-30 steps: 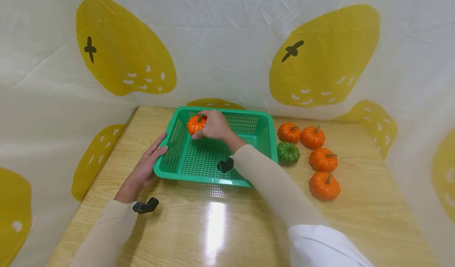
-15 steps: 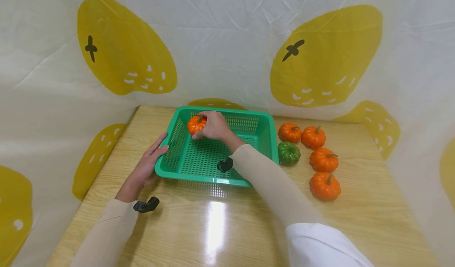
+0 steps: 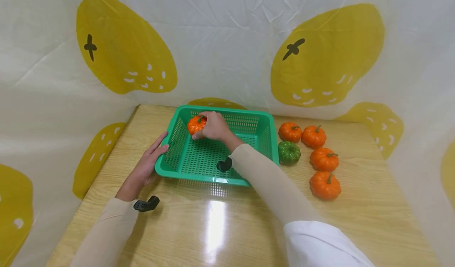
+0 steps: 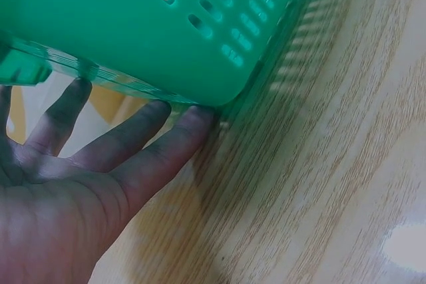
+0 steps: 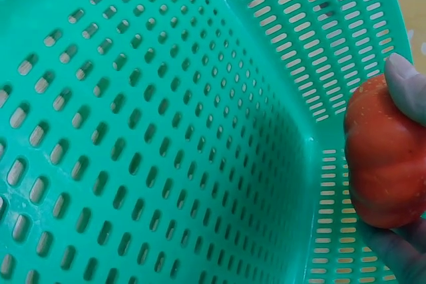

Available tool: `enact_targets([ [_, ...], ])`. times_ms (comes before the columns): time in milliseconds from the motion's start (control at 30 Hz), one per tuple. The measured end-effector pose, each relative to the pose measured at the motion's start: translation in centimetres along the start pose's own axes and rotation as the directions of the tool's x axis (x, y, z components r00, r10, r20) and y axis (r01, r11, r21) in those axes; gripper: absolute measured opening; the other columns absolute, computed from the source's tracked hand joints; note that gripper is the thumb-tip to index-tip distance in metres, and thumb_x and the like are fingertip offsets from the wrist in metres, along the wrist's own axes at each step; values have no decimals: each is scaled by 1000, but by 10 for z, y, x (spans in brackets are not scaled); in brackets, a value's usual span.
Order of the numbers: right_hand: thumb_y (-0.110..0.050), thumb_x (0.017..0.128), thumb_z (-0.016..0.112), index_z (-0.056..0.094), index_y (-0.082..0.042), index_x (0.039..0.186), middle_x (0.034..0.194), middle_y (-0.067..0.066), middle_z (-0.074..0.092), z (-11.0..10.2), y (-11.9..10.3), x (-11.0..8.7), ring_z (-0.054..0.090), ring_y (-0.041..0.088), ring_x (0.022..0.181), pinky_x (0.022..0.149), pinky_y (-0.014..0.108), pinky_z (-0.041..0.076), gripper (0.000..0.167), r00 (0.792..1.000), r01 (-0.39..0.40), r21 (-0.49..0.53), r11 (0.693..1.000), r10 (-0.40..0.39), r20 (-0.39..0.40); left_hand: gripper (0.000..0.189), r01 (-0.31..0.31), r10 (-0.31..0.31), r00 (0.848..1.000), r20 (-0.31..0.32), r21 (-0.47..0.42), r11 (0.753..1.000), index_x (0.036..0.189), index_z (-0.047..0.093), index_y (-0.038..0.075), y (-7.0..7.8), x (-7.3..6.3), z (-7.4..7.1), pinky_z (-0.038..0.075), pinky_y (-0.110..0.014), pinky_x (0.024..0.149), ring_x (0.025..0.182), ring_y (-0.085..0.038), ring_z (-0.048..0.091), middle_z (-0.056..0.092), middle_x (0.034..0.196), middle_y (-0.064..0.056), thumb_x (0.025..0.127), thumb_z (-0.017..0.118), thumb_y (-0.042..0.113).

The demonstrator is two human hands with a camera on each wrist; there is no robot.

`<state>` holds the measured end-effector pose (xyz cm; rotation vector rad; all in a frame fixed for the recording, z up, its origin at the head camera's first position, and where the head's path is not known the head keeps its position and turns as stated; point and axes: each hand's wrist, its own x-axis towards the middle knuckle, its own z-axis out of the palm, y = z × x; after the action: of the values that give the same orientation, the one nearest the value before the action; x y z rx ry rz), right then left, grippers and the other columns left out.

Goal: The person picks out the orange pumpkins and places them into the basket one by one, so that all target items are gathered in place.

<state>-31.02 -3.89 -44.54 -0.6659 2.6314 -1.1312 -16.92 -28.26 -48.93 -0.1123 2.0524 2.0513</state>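
Note:
A small orange pumpkin (image 3: pixel 196 125) with a green stem is in my right hand (image 3: pixel 214 125), thumb and fingers on either side of it. Hand and pumpkin are inside the green plastic basket (image 3: pixel 213 179), toward its far left corner. In the right wrist view the pumpkin (image 5: pixel 379 157) shows close to the slotted basket wall (image 5: pixel 303 38). My left hand (image 3: pixel 147 162) rests against the basket's left side. Seen from the left wrist, its fingers (image 4: pixel 163 154) are straight and spread, fingertips at the outer wall of the basket (image 4: pixel 133 38).
Right of the basket, several orange pumpkins (image 3: pixel 324 159) form a curved group on the wooden table (image 3: pixel 177 227). One green pumpkin (image 3: pixel 288 153) sits right beside the basket's right wall. A white cloth with yellow fruit prints (image 3: pixel 224 42) hangs behind and at both sides.
Almost nothing differs. The right hand keeps its hold on the orange pumpkin in the same corner, and the left hand stays at the basket's side.

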Motion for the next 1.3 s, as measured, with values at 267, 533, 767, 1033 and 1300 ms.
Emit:
enact_targets([
  [267,-30,75,96,56,-7,150,142,13,65,4,1,2,62,29,121,98,42,57,88,1000,8,17,1000,-8,18,61,6,-6,1000,-7,11,1000,165,18,47,0,1,-1,57,-23,87,111,-6,60,22,172,-12,111,47,45],
  [533,-30,74,97,57,-7,148,140,13,64,7,3,3,61,29,122,99,43,56,88,1000,29,13,999,-29,3,61,14,-14,1000,-7,0,1000,165,18,46,1,0,-1,58,-23,86,107,-6,62,24,171,-13,111,47,44],
  [767,-31,75,96,60,-11,146,139,10,55,8,2,1,56,29,121,97,44,55,83,999,48,-27,998,-49,-8,62,16,-16,1000,-13,15,1000,166,18,46,3,-1,-1,57,-22,86,107,-6,61,21,172,-12,111,47,45],
  [1033,-30,73,97,61,-14,145,139,8,58,9,3,3,58,28,120,98,42,56,82,998,53,-39,998,-54,-12,61,21,-21,1000,-3,0,1000,166,17,46,5,-1,0,58,-23,86,108,-6,61,21,172,-12,111,46,43],
  [1300,-28,74,97,59,-13,147,147,8,60,9,6,3,58,28,128,105,45,53,83,999,51,0,999,-51,1,62,27,-27,1000,0,-1,1000,166,17,46,6,-1,0,58,-23,87,110,-6,60,19,173,-12,111,46,44],
])
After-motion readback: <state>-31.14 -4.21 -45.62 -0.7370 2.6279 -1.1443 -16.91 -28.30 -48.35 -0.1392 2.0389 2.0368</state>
